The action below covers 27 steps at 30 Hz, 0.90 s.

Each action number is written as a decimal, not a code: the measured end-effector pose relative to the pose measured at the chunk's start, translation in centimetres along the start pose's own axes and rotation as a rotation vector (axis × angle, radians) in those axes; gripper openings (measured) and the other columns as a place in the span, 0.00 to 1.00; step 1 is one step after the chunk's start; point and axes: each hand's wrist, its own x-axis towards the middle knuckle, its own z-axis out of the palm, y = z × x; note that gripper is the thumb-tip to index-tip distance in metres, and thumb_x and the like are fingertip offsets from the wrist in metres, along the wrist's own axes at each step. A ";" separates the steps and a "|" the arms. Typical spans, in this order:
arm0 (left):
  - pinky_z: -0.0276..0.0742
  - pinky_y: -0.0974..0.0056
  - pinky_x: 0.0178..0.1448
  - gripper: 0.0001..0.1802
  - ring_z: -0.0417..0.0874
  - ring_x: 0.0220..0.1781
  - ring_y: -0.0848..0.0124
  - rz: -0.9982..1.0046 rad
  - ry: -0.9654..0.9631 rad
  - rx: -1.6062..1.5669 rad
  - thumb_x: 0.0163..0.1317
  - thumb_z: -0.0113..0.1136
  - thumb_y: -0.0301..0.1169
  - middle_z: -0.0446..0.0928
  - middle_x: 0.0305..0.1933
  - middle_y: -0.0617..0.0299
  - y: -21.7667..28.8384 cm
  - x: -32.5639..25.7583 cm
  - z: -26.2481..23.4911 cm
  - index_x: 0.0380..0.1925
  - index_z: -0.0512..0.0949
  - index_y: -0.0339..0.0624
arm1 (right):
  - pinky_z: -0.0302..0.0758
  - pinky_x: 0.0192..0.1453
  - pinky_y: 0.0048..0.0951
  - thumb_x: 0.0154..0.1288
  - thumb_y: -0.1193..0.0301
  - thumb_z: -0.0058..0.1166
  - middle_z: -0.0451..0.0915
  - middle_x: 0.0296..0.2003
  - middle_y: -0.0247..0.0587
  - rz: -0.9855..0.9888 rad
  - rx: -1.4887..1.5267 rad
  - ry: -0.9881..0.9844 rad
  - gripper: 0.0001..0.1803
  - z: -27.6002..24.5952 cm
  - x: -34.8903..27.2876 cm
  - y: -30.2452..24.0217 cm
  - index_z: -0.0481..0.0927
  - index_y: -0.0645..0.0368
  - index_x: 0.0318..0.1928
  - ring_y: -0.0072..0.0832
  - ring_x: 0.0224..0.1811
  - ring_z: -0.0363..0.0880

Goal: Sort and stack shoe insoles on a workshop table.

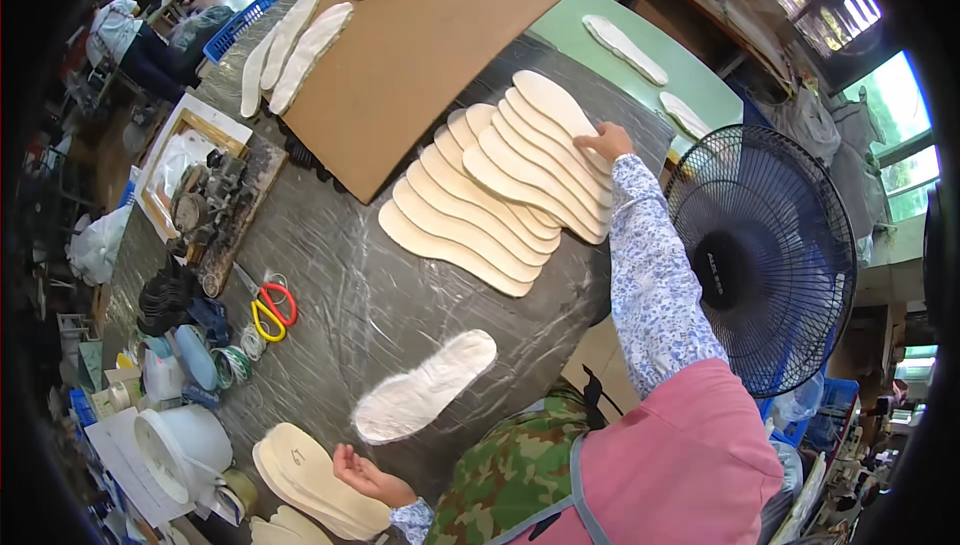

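Observation:
Cream insoles (455, 230) lie overlapped like a fan on the dark table, several to a row, with a second fanned row (535, 170) over them. My right hand (607, 142) reaches to the far right of that upper row, its fingers closed at an insole's edge. A single fluffy white insole (425, 390) lies by itself nearer to me. At the near left, my left hand (372, 475) hovers palm up, fingers loosely bent and nothing visible in them. Beside it lies a stack of cream insoles (300, 470) with a handwritten mark on top.
A brown cardboard sheet (420, 55) covers the table's far part, with white fluffy insoles (310, 55) along it. Scissors with red and yellow handles (270, 310) lie left, near a white bucket (185, 455). A large black fan (760, 260) stands right, close to my right arm.

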 end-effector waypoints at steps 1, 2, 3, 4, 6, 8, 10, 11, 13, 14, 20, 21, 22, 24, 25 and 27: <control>0.65 0.60 0.64 0.20 0.72 0.58 0.61 -0.008 -0.028 -0.029 0.67 0.40 0.25 0.69 0.58 0.51 0.1 -0.1 0.3 0.58 0.67 0.32 | 0.65 0.66 0.52 0.42 0.48 0.71 0.73 0.57 0.48 -0.017 -0.062 -0.080 0.40 -0.4 0.3 -0.1 0.79 0.52 0.57 0.45 0.61 0.70; 0.66 0.60 0.64 0.20 0.72 0.58 0.61 -0.022 -0.044 -0.044 0.67 0.40 0.24 0.69 0.58 0.51 0.3 -0.4 0.2 0.58 0.67 0.32 | 0.65 0.66 0.51 0.40 0.47 0.72 0.72 0.58 0.48 -0.042 -0.125 -0.177 0.43 -0.1 -0.1 -0.9 0.77 0.52 0.59 0.45 0.63 0.68; 0.65 0.61 0.65 0.18 0.71 0.58 0.63 0.007 -0.060 -0.019 0.68 0.40 0.21 0.68 0.57 0.51 0.6 -0.5 0.5 0.57 0.67 0.31 | 0.65 0.67 0.49 0.37 0.50 0.75 0.72 0.58 0.52 -0.075 -0.155 -0.086 0.43 0.2 -0.7 -1.5 0.77 0.56 0.56 0.47 0.61 0.71; 0.65 0.61 0.65 0.18 0.71 0.58 0.63 0.004 -0.052 -0.012 0.68 0.40 0.21 0.68 0.57 0.51 1.0 -0.5 0.7 0.57 0.67 0.31 | 0.65 0.67 0.49 0.37 0.50 0.75 0.72 0.58 0.52 -0.082 -0.155 -0.095 0.43 0.3 -1.2 -2.1 0.77 0.56 0.56 0.47 0.61 0.71; 0.66 0.61 0.64 0.19 0.71 0.57 0.63 0.062 -0.126 0.035 0.67 0.41 0.20 0.69 0.55 0.51 2.2 -0.5 1.3 0.57 0.68 0.31 | 0.68 0.65 0.46 0.33 0.53 0.76 0.71 0.58 0.53 -0.124 -0.177 0.106 0.41 -0.3 -2.2 -3.1 0.79 0.61 0.49 0.49 0.58 0.73; 0.68 0.61 0.63 0.19 0.72 0.56 0.64 0.073 -0.133 0.050 0.66 0.41 0.20 0.69 0.55 0.52 3.0 -0.5 1.8 0.56 0.68 0.31 | 0.76 0.57 0.41 0.34 0.58 0.74 0.80 0.49 0.53 -0.137 -0.161 0.080 0.34 -1.0 -2.1 -3.7 0.81 0.62 0.44 0.45 0.52 0.80; 0.69 0.62 0.62 0.19 0.73 0.56 0.65 0.114 -0.152 -0.037 0.66 0.41 0.20 0.68 0.56 0.53 2.9 -0.7 2.1 0.56 0.69 0.32 | 0.77 0.55 0.40 0.35 0.58 0.72 0.84 0.43 0.50 -0.116 -0.043 -0.035 0.31 -2.3 -1.4 -3.6 0.84 0.58 0.44 0.41 0.48 0.83; 0.69 0.62 0.62 0.19 0.73 0.56 0.65 0.108 -0.182 -0.029 0.66 0.42 0.21 0.68 0.57 0.55 3.1 -0.8 2.2 0.56 0.70 0.33 | 0.78 0.54 0.38 0.36 0.56 0.70 0.84 0.44 0.48 -0.128 -0.019 -0.082 0.29 -2.8 -1.1 -3.3 0.86 0.54 0.43 0.40 0.46 0.84; 0.69 0.61 0.62 0.19 0.73 0.56 0.65 0.127 -0.216 -0.039 0.65 0.42 0.21 0.68 0.57 0.55 3.5 -0.8 2.6 0.56 0.70 0.33 | 0.78 0.53 0.37 0.37 0.56 0.70 0.84 0.44 0.48 -0.103 0.003 -0.161 0.29 -3.6 -0.5 -2.8 0.86 0.55 0.43 0.40 0.46 0.84; 0.69 0.61 0.62 0.19 0.73 0.56 0.65 0.145 -0.241 -0.046 0.65 0.42 0.21 0.68 0.57 0.56 3.8 -0.9 2.8 0.55 0.70 0.33 | 0.79 0.52 0.36 0.37 0.56 0.70 0.84 0.44 0.49 -0.086 0.027 -0.245 0.29 -3.9 -0.4 -2.9 0.86 0.55 0.44 0.40 0.45 0.84; 0.70 0.61 0.58 0.19 0.72 0.57 0.61 0.273 -0.343 -0.003 0.61 0.43 0.19 0.69 0.57 0.53 6.3 -1.0 5.2 0.52 0.72 0.35 | 0.78 0.56 0.37 0.44 0.59 0.67 0.81 0.47 0.57 -0.136 -0.270 -0.045 0.29 -1.1 -0.6 -4.2 0.84 0.63 0.47 0.47 0.51 0.81; 0.70 0.61 0.58 0.19 0.72 0.56 0.61 0.295 -0.392 -0.029 0.60 0.44 0.19 0.70 0.56 0.52 6.7 -1.1 5.6 0.51 0.73 0.35 | 0.78 0.56 0.37 0.44 0.59 0.67 0.81 0.47 0.58 -0.170 -0.238 -0.101 0.29 -1.3 -0.4 -4.4 0.83 0.64 0.46 0.47 0.50 0.81; 0.70 0.61 0.58 0.18 0.73 0.56 0.61 0.317 -0.441 -0.057 0.59 0.44 0.18 0.70 0.56 0.51 7.1 -1.1 6.1 0.50 0.73 0.35 | 0.78 0.56 0.37 0.44 0.59 0.67 0.81 0.47 0.58 -0.203 -0.207 -0.155 0.29 -1.6 -0.4 -4.4 0.83 0.65 0.46 0.46 0.50 0.81; 0.71 0.61 0.57 0.18 0.73 0.55 0.60 0.327 -0.449 -0.068 0.57 0.45 0.18 0.72 0.54 0.50 7.8 -1.4 6.6 0.49 0.74 0.34 | 0.77 0.55 0.36 0.45 0.57 0.68 0.82 0.47 0.52 -0.151 -0.099 -0.369 0.35 -2.8 -0.9 -4.9 0.79 0.66 0.52 0.42 0.50 0.81; 0.70 0.58 0.58 0.18 0.73 0.55 0.57 0.339 -0.491 -0.082 0.57 0.45 0.18 0.72 0.53 0.48 8.1 -1.5 6.7 0.48 0.74 0.34 | 0.77 0.55 0.35 0.49 0.58 0.68 0.81 0.48 0.49 -0.075 0.178 -0.460 0.34 -3.2 -0.9 -4.1 0.77 0.65 0.54 0.38 0.50 0.81; 0.69 0.54 0.60 0.17 0.75 0.54 0.53 0.332 -0.544 -0.125 0.56 0.46 0.18 0.74 0.50 0.47 8.3 -1.8 7.3 0.46 0.75 0.34 | 0.77 0.54 0.34 0.52 0.58 0.67 0.81 0.49 0.45 -0.006 0.450 -0.548 0.34 -4.5 -0.7 -3.4 0.75 0.63 0.57 0.34 0.50 0.81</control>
